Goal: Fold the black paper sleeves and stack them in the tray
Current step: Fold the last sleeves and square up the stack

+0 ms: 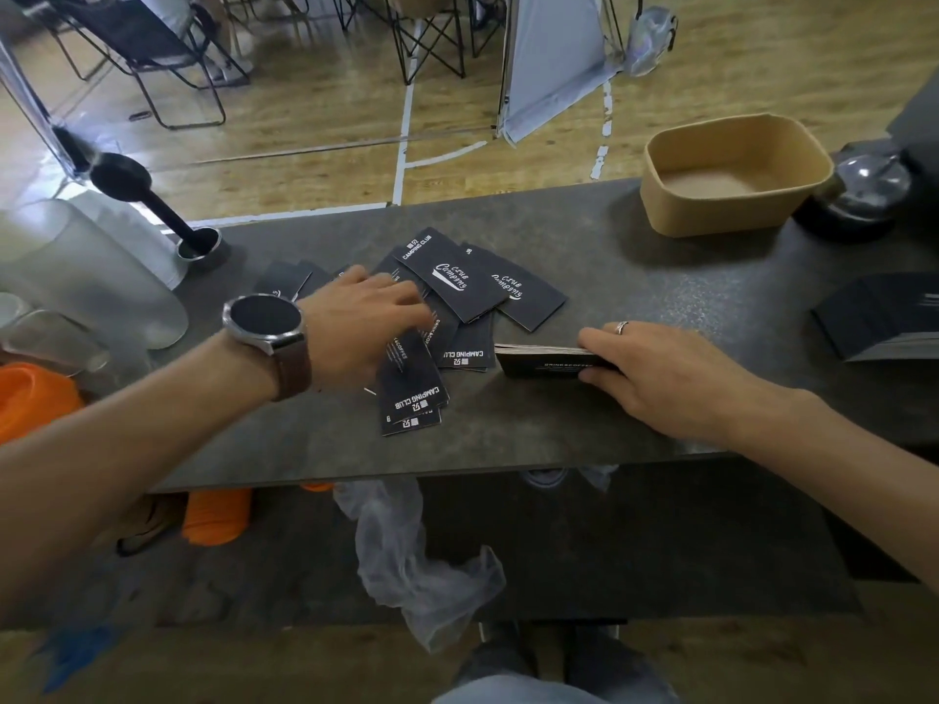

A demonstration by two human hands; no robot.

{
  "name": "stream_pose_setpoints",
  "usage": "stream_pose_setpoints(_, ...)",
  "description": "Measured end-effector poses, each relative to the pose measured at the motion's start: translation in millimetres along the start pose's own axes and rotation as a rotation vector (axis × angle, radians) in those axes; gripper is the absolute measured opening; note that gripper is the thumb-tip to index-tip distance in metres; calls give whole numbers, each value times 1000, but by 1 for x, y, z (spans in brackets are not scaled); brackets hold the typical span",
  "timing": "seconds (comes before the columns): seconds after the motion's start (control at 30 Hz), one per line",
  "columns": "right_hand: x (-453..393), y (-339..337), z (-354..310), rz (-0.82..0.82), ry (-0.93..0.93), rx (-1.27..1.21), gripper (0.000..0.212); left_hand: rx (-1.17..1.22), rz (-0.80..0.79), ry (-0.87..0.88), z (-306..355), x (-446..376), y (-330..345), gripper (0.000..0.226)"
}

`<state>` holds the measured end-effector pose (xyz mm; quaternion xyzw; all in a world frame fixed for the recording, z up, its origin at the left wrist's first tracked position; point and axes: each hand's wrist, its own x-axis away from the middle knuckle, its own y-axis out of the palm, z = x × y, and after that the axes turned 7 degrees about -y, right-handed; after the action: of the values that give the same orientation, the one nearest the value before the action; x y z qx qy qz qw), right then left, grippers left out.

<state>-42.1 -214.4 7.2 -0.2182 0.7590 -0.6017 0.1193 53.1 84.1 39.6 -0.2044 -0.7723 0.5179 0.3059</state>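
Several folded black paper sleeves with white "Camping Club" print lie scattered on the dark grey counter. My left hand, with a watch on the wrist, rests palm down on the loose sleeves, fingers spread over them. My right hand grips a neat stack of sleeves standing on its edge on the counter, to the right of the loose pile. The brown paper tray stands at the counter's far right with nothing showing inside it.
A second pile of black sleeves lies at the right edge. A dark round lamp-like object sits beside the tray. At the left are a black tamper in a metal cup, clear plastic containers and something orange.
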Motion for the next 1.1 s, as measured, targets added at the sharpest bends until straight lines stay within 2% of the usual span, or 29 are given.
stream_pose_setpoints(0.1,0,-1,-1,-1,-1,-2,15,-158,-79,-1,-20,4,10,73)
stream_pose_setpoints(0.27,1,-3,-3,-8,3,-18,15,-204,-23,8,-28,4,19,67)
stream_pose_setpoints(0.4,1,-4,-3,-10,9,-17,16,-198,-56,10,-37,4,19,67)
stream_pose_setpoints(0.7,0,-4,-1,-20,14,-34,14,-58,-5,-37,-51,12,23,71)
stream_pose_setpoints(0.93,-1,-4,1,-28,17,-62,14,-109,161,-22,-49,21,18,65)
stream_pose_setpoints(1.1,-4,-4,4,-41,50,-93,14,56,243,15,-16,26,0,60)
